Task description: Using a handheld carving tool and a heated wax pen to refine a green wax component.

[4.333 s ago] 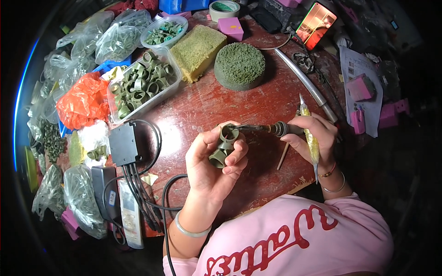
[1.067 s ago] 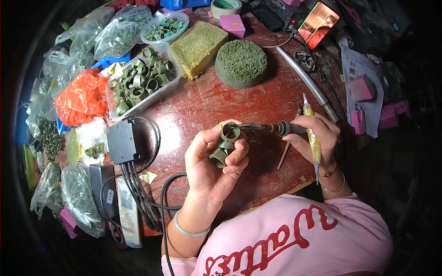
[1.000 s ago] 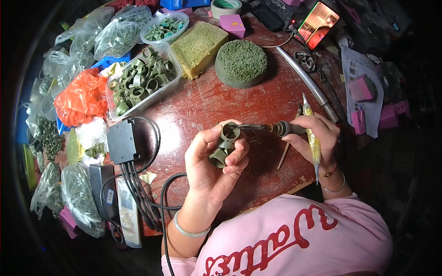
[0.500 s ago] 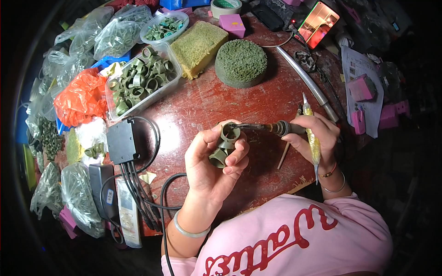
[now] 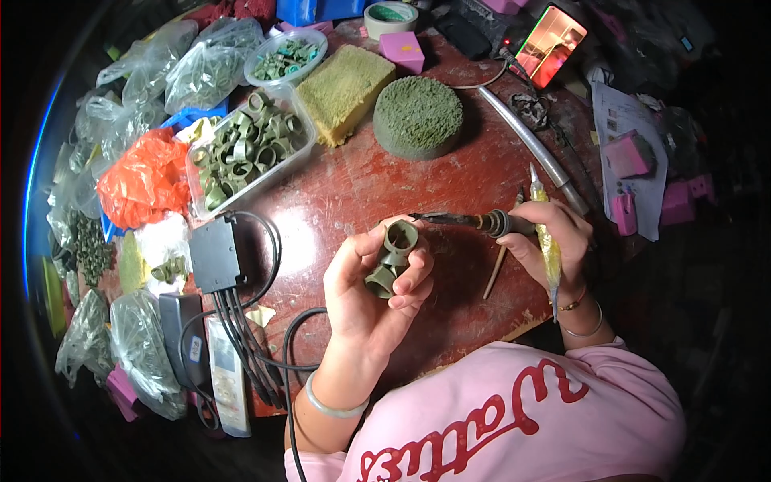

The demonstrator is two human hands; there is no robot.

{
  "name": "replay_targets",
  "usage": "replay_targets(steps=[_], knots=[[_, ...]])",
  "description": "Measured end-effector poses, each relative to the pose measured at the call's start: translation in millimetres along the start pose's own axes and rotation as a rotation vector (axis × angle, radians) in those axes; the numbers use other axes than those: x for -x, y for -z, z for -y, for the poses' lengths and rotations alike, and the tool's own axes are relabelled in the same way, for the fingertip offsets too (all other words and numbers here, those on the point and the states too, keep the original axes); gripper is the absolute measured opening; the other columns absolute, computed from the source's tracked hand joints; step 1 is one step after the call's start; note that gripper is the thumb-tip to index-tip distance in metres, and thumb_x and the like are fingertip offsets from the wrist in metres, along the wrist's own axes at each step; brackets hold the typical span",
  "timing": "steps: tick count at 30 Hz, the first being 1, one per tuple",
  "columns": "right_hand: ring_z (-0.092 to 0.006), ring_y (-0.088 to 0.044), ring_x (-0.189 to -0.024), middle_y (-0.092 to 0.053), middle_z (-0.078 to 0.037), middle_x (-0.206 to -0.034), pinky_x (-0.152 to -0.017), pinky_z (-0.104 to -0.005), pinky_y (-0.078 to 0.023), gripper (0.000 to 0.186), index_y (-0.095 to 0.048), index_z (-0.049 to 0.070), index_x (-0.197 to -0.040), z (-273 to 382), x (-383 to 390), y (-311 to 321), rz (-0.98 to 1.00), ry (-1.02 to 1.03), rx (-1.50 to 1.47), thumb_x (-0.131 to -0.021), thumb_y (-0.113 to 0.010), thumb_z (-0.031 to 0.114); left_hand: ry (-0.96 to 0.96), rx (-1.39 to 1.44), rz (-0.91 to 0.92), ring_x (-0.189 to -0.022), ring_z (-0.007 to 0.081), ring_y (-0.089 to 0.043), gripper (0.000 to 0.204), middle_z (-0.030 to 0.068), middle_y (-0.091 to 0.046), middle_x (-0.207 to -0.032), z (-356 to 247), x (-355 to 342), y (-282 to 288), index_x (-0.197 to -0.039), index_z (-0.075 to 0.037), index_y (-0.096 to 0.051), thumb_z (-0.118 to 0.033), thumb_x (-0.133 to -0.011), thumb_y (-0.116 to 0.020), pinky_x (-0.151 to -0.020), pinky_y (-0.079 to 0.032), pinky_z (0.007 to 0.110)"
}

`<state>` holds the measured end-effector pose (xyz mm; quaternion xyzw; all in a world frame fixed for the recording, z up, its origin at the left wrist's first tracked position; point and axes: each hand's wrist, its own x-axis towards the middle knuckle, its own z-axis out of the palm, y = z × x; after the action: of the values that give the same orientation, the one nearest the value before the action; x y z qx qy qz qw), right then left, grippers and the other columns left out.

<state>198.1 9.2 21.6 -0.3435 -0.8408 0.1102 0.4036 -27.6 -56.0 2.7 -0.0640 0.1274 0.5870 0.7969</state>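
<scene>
Two dark green ring-shaped pieces are gripped in my left hand (image 5: 361, 285). The upper ring (image 5: 394, 258) turns its round opening up, and the lower ring (image 5: 379, 282) sits against my fingers. In my right hand (image 5: 562, 229) is a soldering-iron-like heated pen (image 5: 504, 222), held level and pointing left. Its thin dark tip is just above the upper ring's rim; I cannot tell whether they touch. The same hand also keeps a pointed carving tool (image 5: 548, 245) with a yellow wrapped grip between its fingers, upright across the palm.
A clear tub (image 5: 277, 178) of green rings stands at left, near a yellow sponge (image 5: 345, 88) and a round green-dusted pad (image 5: 418, 120). A tapered metal rod (image 5: 534, 145) and thin stick (image 5: 495, 273) lie at right. A black box (image 5: 215, 257) with cables is left of my hand.
The heated pen's tip has shifted slightly up and right, off the spot where it met the upper ring's rim. Both hands keep their holds; the whole view has moved a little.
</scene>
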Motion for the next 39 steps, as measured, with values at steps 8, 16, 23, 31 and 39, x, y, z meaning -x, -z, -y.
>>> replay_targets(steps=[8, 16, 23, 31, 39], knots=[[-0.0245, -0.063, -0.059, -0.063, -0.010, -0.071, -0.055, -0.0327, -0.050, 0.029, -0.064, 0.002, -0.086, -16, -4, 4, -0.114, -0.025, 0.127, -0.074, -0.084, 0.019, -0.065, -0.050, -0.013, -0.058, 0.0126, -0.045, 0.031, 0.0135, -0.057, -0.081, -3, -2, -1, -0.108, 0.004, -0.058, -0.022, -0.091, -0.053, -0.042, -0.033, 0.019], [-0.0261, -0.061, -0.066, -0.062, -0.016, -0.077, -0.061, -0.0350, -0.047, 0.012, -0.062, 0.003, -0.095, -101, -9, 59, -0.235, -0.292, 0.306, -0.088, -0.068, 0.010, 0.003, 0.013, 0.068, -0.060, 0.0120, -0.043, 0.029, 0.0081, -0.049, -0.080, 4, -4, -3, -0.106, 0.004, -0.059, -0.020, -0.089, -0.054, -0.042, -0.034, 0.020], [-0.0360, -0.060, -0.074, -0.057, -0.017, -0.081, -0.065, -0.0462, -0.048, 0.018, -0.055, 0.005, -0.089, -126, 22, 46, -0.051, -0.285, 0.516, -0.087, -0.065, 0.020, 0.066, 0.036, 0.097, -0.062, 0.0147, -0.047, 0.031, 0.0095, -0.052, -0.081, 1, -3, 12, -0.106, 0.003, -0.059, -0.022, -0.089, -0.056, -0.045, -0.039, 0.022], [-0.0349, -0.061, -0.073, -0.057, -0.017, -0.079, -0.065, -0.0456, -0.049, 0.019, -0.055, 0.003, -0.091, -116, 26, 58, 0.019, -0.283, 0.531, -0.088, -0.063, 0.020, 0.181, 0.143, 0.280, -0.062, 0.0168, -0.041, 0.017, 0.0084, -0.044, -0.074, -4, -13, 24, -0.098, 0.004, -0.054, -0.013, -0.094, -0.053, -0.048, -0.036, 0.026], [-0.0290, -0.058, -0.068, -0.056, -0.011, -0.075, -0.061, -0.0414, -0.047, 0.024, -0.060, 0.006, -0.098, -54, -5, 67, -0.180, -0.156, 0.385, -0.090, -0.066, 0.027, 0.157, 0.146, 0.261, -0.066, 0.0182, -0.041, 0.015, 0.0093, -0.044, -0.075, 1, -6, 13, -0.099, -0.001, -0.054, -0.015, -0.093, -0.055, -0.049, -0.037, 0.028]])
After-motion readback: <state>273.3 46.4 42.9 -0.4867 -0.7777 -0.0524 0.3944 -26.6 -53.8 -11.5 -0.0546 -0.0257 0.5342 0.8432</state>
